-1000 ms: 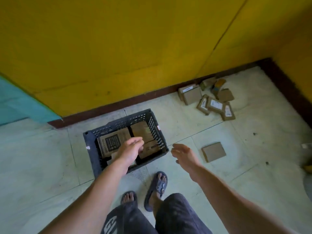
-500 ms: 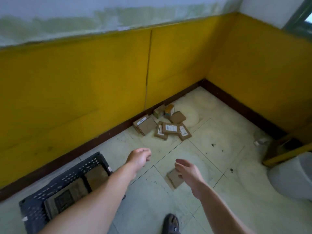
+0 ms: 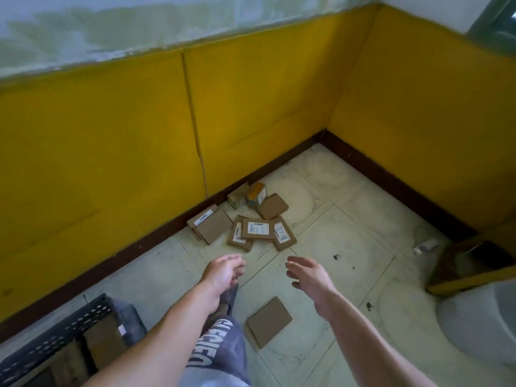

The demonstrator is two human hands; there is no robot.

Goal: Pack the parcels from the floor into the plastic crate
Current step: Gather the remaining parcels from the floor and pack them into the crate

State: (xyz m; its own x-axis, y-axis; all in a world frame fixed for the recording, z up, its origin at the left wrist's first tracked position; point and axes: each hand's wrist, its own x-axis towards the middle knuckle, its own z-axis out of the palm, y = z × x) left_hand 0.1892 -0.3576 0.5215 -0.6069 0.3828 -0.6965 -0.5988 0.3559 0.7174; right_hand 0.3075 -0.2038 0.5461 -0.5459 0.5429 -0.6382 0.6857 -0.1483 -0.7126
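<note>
The dark plastic crate [image 3: 55, 335] sits on the floor at lower left, brown parcels [image 3: 104, 342] lying flat inside; the left hand [image 3: 223, 275] hovers over the floor, fingers loosely curled, holding nothing; a pile of parcels [image 3: 252, 230] lies by the wall; a lone flat parcel [image 3: 269, 321] lies nearer, its long axis running near-left to far-right; the right hand [image 3: 310, 277] hovers, fingers relaxed and slightly apart, empty.

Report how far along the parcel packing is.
Done: a few parcels already lie in the crate. In hand: nothing. The left hand and right hand are both empty, held out over the floor. Left: a lone parcel near the person's leg and the pile of parcels by the wall.
</note>
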